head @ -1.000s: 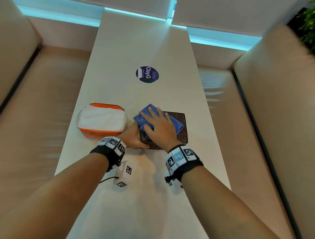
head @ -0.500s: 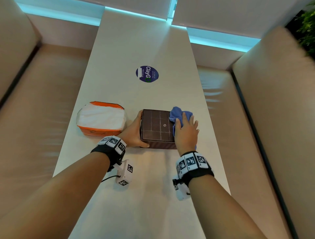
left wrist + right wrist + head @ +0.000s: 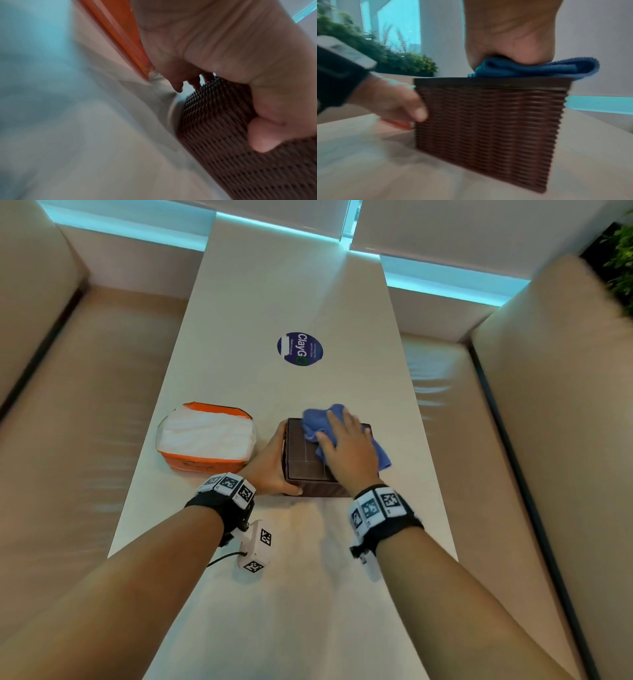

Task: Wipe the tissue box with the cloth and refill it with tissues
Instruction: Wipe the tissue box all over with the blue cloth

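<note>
Long pale table (image 3: 239,302) between beige bench seats. Right hand (image 3: 346,451), fingers flat and spread, presses blue cloth (image 3: 320,421) onto lid of brown woven tissue box (image 3: 301,457) at table centre. Left hand (image 3: 270,463) grips box's side at 9 o'clock, thumb on near face. Orange tissue pack (image 3: 205,436) lies further toward 9 o'clock; round blue sticker (image 3: 299,349) at 12.

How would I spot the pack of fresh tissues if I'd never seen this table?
Find the long pale table between the benches. Left of the brown woven box that the left hand grips lies the tissue pack. It alone is soft, white on top, with orange edges.
</note>
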`<state>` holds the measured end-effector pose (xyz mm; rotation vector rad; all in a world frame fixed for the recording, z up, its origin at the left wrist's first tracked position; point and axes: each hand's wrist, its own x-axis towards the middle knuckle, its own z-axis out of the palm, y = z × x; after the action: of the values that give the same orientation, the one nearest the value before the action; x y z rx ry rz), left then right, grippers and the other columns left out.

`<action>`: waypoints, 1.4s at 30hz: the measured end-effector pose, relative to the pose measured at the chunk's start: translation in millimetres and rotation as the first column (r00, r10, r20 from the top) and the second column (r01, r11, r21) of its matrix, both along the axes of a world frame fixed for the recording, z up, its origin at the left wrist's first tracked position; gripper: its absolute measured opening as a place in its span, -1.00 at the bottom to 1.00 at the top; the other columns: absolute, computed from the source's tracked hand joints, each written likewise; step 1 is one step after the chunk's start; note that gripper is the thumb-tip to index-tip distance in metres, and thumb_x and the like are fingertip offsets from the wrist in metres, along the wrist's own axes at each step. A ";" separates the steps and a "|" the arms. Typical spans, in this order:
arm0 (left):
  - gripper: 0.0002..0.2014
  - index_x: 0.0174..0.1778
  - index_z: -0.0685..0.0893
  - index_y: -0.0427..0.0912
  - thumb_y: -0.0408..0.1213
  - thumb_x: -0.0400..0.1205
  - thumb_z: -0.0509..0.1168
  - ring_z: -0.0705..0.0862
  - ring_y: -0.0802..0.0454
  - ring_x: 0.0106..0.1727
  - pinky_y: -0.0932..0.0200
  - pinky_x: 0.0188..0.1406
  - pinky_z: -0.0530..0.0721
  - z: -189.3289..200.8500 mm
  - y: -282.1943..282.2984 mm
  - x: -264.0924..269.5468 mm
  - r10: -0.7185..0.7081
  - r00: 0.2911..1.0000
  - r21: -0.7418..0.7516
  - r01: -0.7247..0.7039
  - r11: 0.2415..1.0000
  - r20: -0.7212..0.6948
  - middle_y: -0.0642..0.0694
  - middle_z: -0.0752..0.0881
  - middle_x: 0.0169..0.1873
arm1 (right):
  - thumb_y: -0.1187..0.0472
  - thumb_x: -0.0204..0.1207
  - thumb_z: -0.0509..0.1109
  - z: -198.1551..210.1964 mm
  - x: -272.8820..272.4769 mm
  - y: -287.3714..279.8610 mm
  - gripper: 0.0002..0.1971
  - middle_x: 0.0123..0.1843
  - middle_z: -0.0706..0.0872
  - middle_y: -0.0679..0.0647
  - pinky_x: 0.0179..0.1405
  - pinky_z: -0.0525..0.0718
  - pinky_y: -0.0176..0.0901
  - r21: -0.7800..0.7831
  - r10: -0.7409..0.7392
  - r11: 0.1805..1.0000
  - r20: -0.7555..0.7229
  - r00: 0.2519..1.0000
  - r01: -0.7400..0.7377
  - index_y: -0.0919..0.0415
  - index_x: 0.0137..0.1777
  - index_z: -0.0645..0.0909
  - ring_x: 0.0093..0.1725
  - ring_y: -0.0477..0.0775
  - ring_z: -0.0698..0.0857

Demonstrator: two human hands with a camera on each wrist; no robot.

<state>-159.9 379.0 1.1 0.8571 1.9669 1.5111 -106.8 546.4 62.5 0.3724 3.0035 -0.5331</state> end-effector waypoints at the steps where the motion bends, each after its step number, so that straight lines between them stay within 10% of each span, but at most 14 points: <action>1: 0.17 0.52 -0.01 0.22 -0.22 0.15 0.66 0.57 0.21 0.38 0.23 0.28 0.63 0.6 0.1 0.0 -0.002 1.000 0.000 0.002 1.000 0.011 -0.02 0.47 0.38 | -0.04 0.72 0.03 0.4 -1.3 8.6 -0.47 0.72 0.12 0.13 0.65 0.03 0.07 0.022 -0.058 0.998 0.013 0.998 0.058 0.05 0.66 0.14 0.69 0.15 0.09; 9: 0.16 0.54 0.02 -0.02 -0.40 0.19 0.68 0.57 0.34 0.36 0.41 0.23 0.59 -0.9 1.2 1.1 -0.007 1.000 0.024 0.007 1.000 -0.022 0.04 0.50 0.36 | 0.01 0.55 0.36 -6.3 46.2 -2.2 -0.66 0.41 0.66 0.05 0.58 0.22 -0.22 -0.335 0.109 0.925 -0.221 0.969 -0.180 0.09 0.26 0.71 0.52 -0.05 0.48; 14: 0.18 0.57 0.07 -0.16 -0.35 0.15 0.71 0.58 0.21 0.38 0.28 0.30 0.60 0.7 1.0 -2.2 -0.011 1.000 0.012 0.011 1.000 -0.020 -0.01 0.51 0.36 | 0.05 0.48 0.33 -15.2 63.1 -1.2 -0.71 -0.03 0.87 0.07 0.32 0.62 -0.10 -0.244 0.170 0.921 -0.451 0.876 -0.304 0.19 -0.14 0.84 0.19 0.01 0.77; 19: 0.25 0.62 -0.04 -0.05 -0.37 0.17 0.68 0.58 0.15 0.39 0.17 0.27 0.67 -4.3 0.0 -2.0 -0.001 0.999 -0.021 0.001 1.000 0.040 -0.06 0.48 0.40 | 0.16 0.57 0.34 -12.0 42.5 17.9 -0.76 0.18 0.81 0.14 0.53 0.43 0.01 -0.263 -0.016 0.960 -0.384 0.923 -0.092 0.26 0.01 0.81 0.35 0.10 0.68; 23: 0.23 0.59 -0.03 0.03 -0.21 0.13 0.66 0.49 0.13 0.46 0.23 0.34 0.58 -3.0 2.8 0.2 0.023 1.000 -0.029 -0.023 0.999 0.006 -0.05 0.42 0.42 | 0.09 0.73 0.07 -0.5 24.2 9.4 -0.62 0.61 0.41 0.11 0.63 0.11 0.12 -0.090 -0.259 0.964 -0.099 0.961 0.250 0.15 0.43 0.54 0.65 0.20 0.24; 30: -0.07 0.53 0.28 -0.33 -0.19 0.27 0.55 0.53 0.09 0.34 0.61 0.24 0.47 -7.0 2.9 2.7 0.061 0.998 -0.068 -0.062 0.996 -0.020 -0.09 0.52 0.34 | -0.19 0.65 0.04 -6.2 12.6 -62.8 -0.36 0.74 -0.01 0.10 0.67 -0.18 0.14 0.028 0.072 0.997 0.011 0.997 -0.072 0.02 0.68 0.09 0.72 0.21 -0.07; 37: 0.18 0.54 0.06 0.08 -0.20 0.09 0.66 0.55 0.08 0.39 0.07 0.31 0.65 -2.9 4.8 2.0 0.075 0.997 -0.019 -0.075 0.997 -0.017 -0.08 0.47 0.36 | -0.20 0.66 0.01 -4.5 -2.5 10.2 -0.40 0.73 0.04 0.11 0.61 0.04 0.39 0.042 -0.277 0.960 0.034 0.960 0.276 -0.05 0.66 0.11 0.69 0.34 0.01; 42: 0.17 0.53 0.06 0.10 -0.23 0.10 0.67 0.51 0.18 0.41 0.15 0.36 0.59 -3.1 7.1 0.9 0.079 0.996 -0.010 -0.079 0.997 -0.029 -0.02 0.46 0.35 | -0.10 0.69 0.05 -2.6 -0.3 26.7 -0.45 0.44 0.53 0.26 0.15 0.58 0.06 -0.185 -0.452 0.877 -0.011 0.892 0.442 0.04 0.63 0.16 0.31 0.36 0.60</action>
<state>-159.1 386.1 -2.0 0.8090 2.0498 1.5392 -107.0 573.1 60.0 1.0679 2.8793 -0.8486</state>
